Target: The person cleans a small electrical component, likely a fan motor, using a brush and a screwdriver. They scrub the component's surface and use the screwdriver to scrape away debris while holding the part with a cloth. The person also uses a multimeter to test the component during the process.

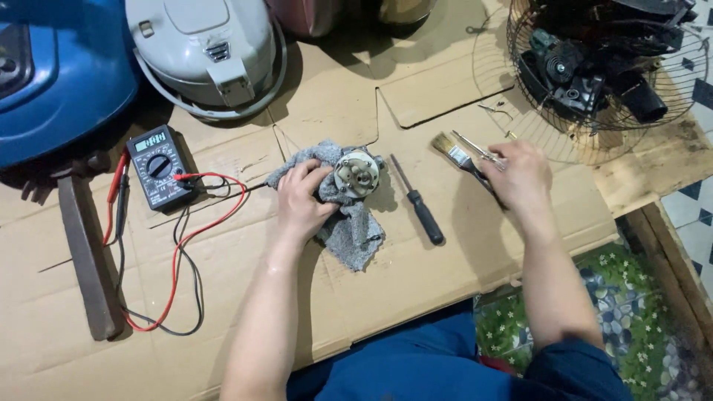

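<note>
Person seated at a cardboard sheet. Left hand presses a grey rag around a small round motor part, fingers curled on it. Right hand is closed on a paintbrush and thin tweezers; the brush's long axis runs from hand up-left, bristles toward the part. A screwdriver lies between the hands. Farther off: multimeter, rice cooker, fan guard.
</note>
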